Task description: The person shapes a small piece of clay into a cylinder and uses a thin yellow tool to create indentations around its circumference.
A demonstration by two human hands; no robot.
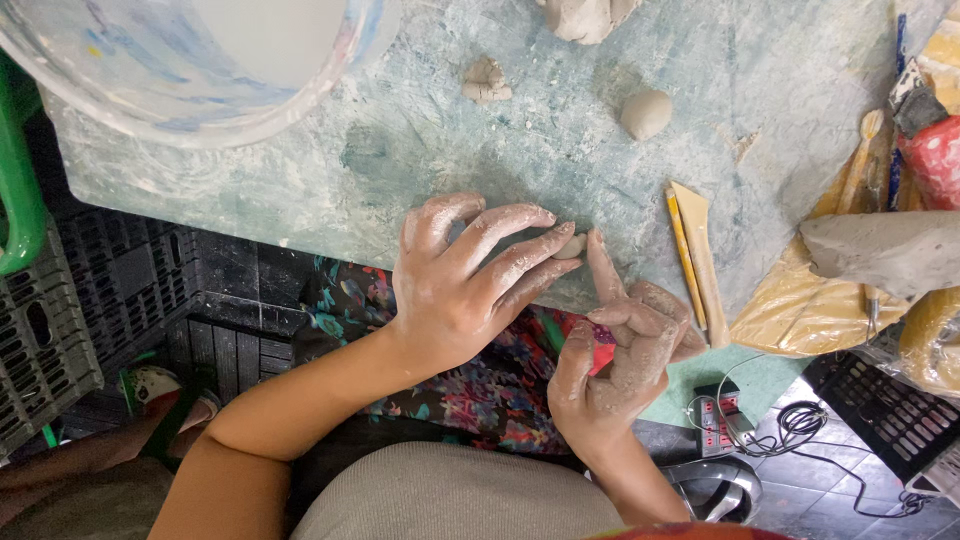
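Small clay piece (572,245) lies at the near edge of the work board (400,150), between the two hands. Left hand (465,280) is open, fingers spread flat, fingertips touching its left side. Right hand (625,345) is mostly curled, index finger extended onto its right side. Both hands equally near; neither grips it.

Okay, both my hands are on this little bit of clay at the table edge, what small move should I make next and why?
Probably slide the small clay piece inward from the table edge. Left hand fingers rest on it, the right hand index finger touches it, and it sits near the edge.
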